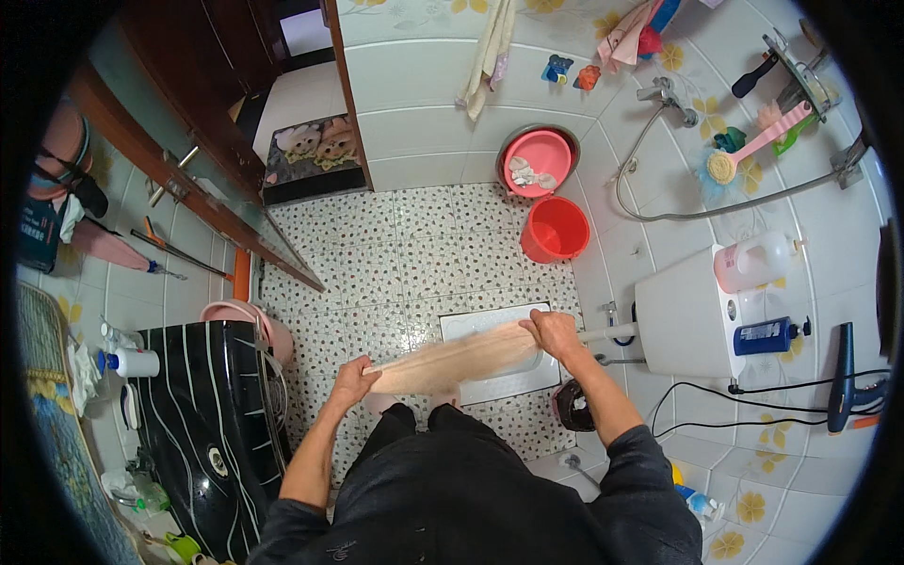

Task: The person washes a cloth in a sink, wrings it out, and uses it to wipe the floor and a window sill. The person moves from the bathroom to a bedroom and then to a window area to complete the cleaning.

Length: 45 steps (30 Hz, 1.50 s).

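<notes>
A beige cloth point(452, 360), blurred along its edges, is stretched between my two hands in front of my body. My left hand point(355, 381) grips its left end. On the other side, my right hand point(554, 333) pinches the upper right corner, a little higher than the left. Beneath the cloth's right part lies a white squat toilet point(487, 390) set in the floor, its middle partly hidden. My feet show just below the cloth's lower edge.
A red bucket point(556, 229) stands by the right wall, beside a pink basin point(538, 164) holding small white cloth items. To the right are a white cistern point(685, 311) and a dark waste bin point(573, 407). A black striped washbasin counter point(205, 424) lies left, below an open door point(205, 205).
</notes>
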Each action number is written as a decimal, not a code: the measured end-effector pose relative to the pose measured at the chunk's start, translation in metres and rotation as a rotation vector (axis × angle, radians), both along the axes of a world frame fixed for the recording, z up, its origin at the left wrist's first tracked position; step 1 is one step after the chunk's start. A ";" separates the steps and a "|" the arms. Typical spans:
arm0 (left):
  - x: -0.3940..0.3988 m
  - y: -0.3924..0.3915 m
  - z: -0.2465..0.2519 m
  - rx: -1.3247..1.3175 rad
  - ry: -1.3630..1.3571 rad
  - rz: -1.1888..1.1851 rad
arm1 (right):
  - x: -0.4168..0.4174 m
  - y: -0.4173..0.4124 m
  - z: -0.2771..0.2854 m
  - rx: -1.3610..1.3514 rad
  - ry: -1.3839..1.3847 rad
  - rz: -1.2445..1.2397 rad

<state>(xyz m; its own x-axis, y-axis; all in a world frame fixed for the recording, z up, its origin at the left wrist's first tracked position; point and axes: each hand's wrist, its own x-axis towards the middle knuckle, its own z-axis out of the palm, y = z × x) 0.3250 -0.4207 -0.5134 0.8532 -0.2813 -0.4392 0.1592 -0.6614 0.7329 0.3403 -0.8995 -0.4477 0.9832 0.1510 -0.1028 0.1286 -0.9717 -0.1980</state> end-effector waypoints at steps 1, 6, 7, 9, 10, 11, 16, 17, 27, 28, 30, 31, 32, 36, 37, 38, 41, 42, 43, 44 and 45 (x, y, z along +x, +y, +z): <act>0.003 -0.005 0.016 0.013 -0.013 0.015 | -0.004 0.010 0.007 0.032 -0.047 -0.057; 0.062 -0.022 0.096 -0.079 -0.170 0.087 | 0.002 0.006 0.022 0.242 -0.135 -0.171; 0.068 -0.027 0.112 -0.068 -0.186 0.082 | 0.003 0.006 0.021 0.214 -0.073 -0.215; 0.065 -0.042 0.140 -0.138 -0.040 0.025 | 0.006 0.012 0.019 0.161 0.050 -0.294; 0.061 -0.052 0.150 -0.178 0.006 -0.020 | 0.008 0.022 0.022 0.123 0.042 -0.256; 0.058 -0.059 0.155 -0.217 0.052 -0.065 | 0.010 0.035 0.023 0.086 0.033 -0.219; 0.044 -0.094 0.164 -0.446 0.242 -0.219 | 0.014 0.145 0.059 0.883 0.052 0.329; 0.044 -0.096 0.167 -0.432 0.221 -0.208 | 0.012 0.160 0.067 0.940 0.221 0.291; 0.029 -0.059 0.125 0.123 -0.336 -0.258 | 0.006 0.206 0.077 0.633 0.024 0.450; 0.027 -0.058 0.118 0.040 -0.401 -0.173 | 0.005 0.208 0.085 0.603 0.013 0.459; 0.029 -0.059 0.103 0.024 -0.476 -0.089 | 0.004 0.211 0.098 0.632 -0.065 0.472; 0.028 -0.058 0.095 0.018 -0.511 -0.042 | 0.005 0.211 0.106 0.684 -0.059 0.421; 0.028 -0.052 0.085 -0.117 -0.324 0.056 | 0.009 0.210 0.117 0.736 -0.053 0.369; 0.035 -0.044 0.082 -0.395 -0.047 0.264 | 0.025 0.192 0.157 0.761 -0.202 0.347; 0.037 -0.044 0.098 -0.397 -0.097 0.277 | 0.028 0.187 0.167 0.734 -0.268 0.373; 0.042 -0.042 0.120 -0.470 -0.140 0.325 | 0.033 0.180 0.181 0.696 -0.361 0.351; 0.054 -0.045 0.196 -0.472 -0.432 0.375 | 0.042 0.158 0.217 0.667 -0.606 0.247; 0.056 -0.050 0.215 -0.426 -0.642 0.400 | 0.041 0.154 0.220 0.667 -0.684 0.209; 0.056 -0.054 0.229 -0.376 -0.849 0.417 | 0.038 0.152 0.213 0.652 -0.745 0.177; 0.052 -0.058 0.236 -0.256 -1.049 0.370 | 0.033 0.150 0.195 0.637 -0.807 0.146; 0.049 -0.058 0.241 -0.128 -1.253 0.319 | 0.029 0.147 0.174 0.624 -0.875 0.119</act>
